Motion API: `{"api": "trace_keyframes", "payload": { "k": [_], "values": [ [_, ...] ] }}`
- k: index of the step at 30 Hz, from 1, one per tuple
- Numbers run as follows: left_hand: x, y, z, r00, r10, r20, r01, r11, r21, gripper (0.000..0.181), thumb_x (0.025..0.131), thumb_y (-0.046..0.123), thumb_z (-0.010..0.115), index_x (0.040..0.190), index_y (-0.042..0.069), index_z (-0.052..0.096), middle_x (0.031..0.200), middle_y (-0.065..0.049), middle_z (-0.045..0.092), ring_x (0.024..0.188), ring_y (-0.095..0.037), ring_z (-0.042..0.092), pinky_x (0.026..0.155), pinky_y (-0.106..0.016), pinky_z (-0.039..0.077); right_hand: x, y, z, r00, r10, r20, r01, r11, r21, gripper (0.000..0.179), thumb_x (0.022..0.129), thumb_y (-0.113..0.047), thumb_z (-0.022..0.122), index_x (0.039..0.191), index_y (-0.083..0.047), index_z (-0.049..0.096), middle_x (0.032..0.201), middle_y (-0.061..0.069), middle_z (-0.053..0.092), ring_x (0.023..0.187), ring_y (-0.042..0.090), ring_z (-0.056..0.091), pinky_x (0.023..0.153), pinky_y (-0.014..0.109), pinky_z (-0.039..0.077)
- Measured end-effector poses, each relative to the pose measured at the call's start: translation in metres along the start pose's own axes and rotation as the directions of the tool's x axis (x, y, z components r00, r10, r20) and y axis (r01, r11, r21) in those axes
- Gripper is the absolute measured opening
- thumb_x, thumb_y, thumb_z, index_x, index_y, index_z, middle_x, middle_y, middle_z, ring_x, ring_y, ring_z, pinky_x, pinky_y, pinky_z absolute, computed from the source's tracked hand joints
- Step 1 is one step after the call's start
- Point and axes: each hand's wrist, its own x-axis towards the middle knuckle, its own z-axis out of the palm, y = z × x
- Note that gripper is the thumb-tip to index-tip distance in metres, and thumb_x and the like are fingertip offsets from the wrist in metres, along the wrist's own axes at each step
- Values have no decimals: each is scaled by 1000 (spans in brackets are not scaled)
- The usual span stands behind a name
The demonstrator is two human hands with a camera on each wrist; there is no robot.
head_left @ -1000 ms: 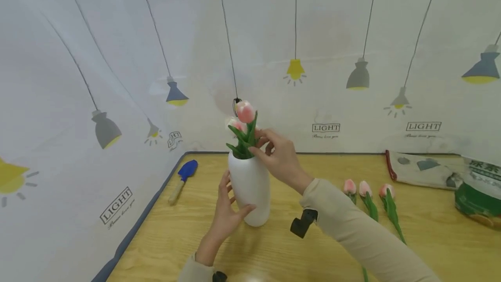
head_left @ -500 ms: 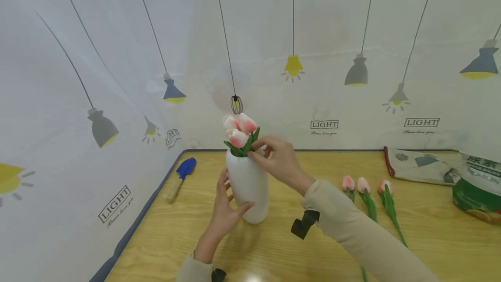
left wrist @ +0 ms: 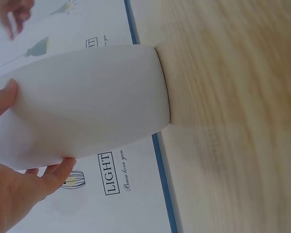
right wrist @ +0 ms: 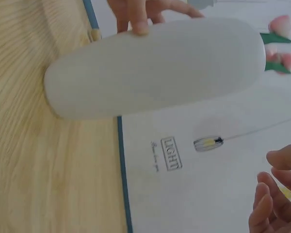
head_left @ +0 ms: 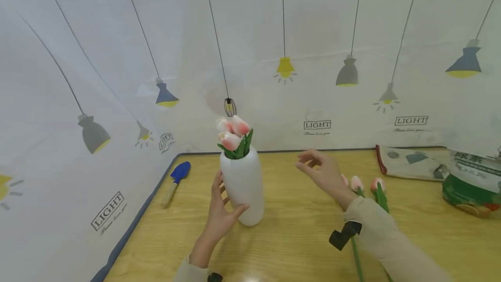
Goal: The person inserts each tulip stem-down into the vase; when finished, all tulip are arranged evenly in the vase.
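White and smooth, the vase (head_left: 243,186) rests with its base on the desk (head_left: 293,243), toward the back left corner, three pink tulips (head_left: 232,133) in its mouth, while the fingers of the left hand (head_left: 220,217) wrap round its side, thumb in front. The right hand (head_left: 324,172) hovers apart from it over the desk's back half, its fingers loosely bent, thumb parted from them, holding nothing. Loose tulips (head_left: 357,183) lie behind the right sleeve (head_left: 387,234), and a blue trowel (head_left: 176,182) lies near the left edge.
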Motion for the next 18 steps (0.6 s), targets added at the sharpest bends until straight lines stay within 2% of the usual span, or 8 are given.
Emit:
{"api": "trace_keyframes", "payload": {
  "k": [2,5,10,13,17,18],
  "values": [
    [0,1,0,1000,2,2,-2,1000,-2,101,72,23,73,141,30,-1,142,-17,16,123,-42,32,91,-55,41,-8,20,-13,996,80,32,-79,996,-32,31,84,-32,60,108,-12,60,98,9,61,74,12,55,57,27,49],
    [0,1,1,1000,2,4,-2,1000,-6,102,72,22,73,141,30,-1,142,-17,16,123,-42,32,91,-55,41,-21,50,-33,984,161,72,-153,983,-102,33,85,-32,58,107,-9,60,99,12,61,73,13,56,55,28,49],
    [0,2,0,1000,-6,-2,6,1000,-12,104,71,20,74,141,30,-2,143,-16,15,123,-41,32,91,-55,41,-42,84,-53,977,171,130,-125,945,-302,22,82,-19,62,95,-1,65,91,15,65,79,25,59,65,34,50],
    [-1,1,-1,1000,-7,-5,7,1000,-12,104,71,19,74,142,28,-2,143,-16,15,123,-42,32,91,-55,41,-52,99,-56,960,227,165,-153,916,-370,15,79,-16,65,85,-3,66,79,11,65,67,22,60,59,34,49],
    [0,2,0,1000,-5,-4,5,1000,-7,104,71,18,74,142,26,-1,143,-17,15,123,-42,33,91,-55,41,-60,112,-53,938,309,161,-235,902,-363,13,77,-17,67,74,-4,64,60,1,59,46,10,50,43,25,42],
    [0,2,0,1000,-3,-3,3,1000,-6,103,71,18,74,142,26,-1,143,-17,16,123,-42,33,91,-55,41,-61,113,-52,940,306,151,-234,900,-368,13,76,-16,67,71,-4,63,57,-1,57,44,9,48,41,24,41]
  ]
}}
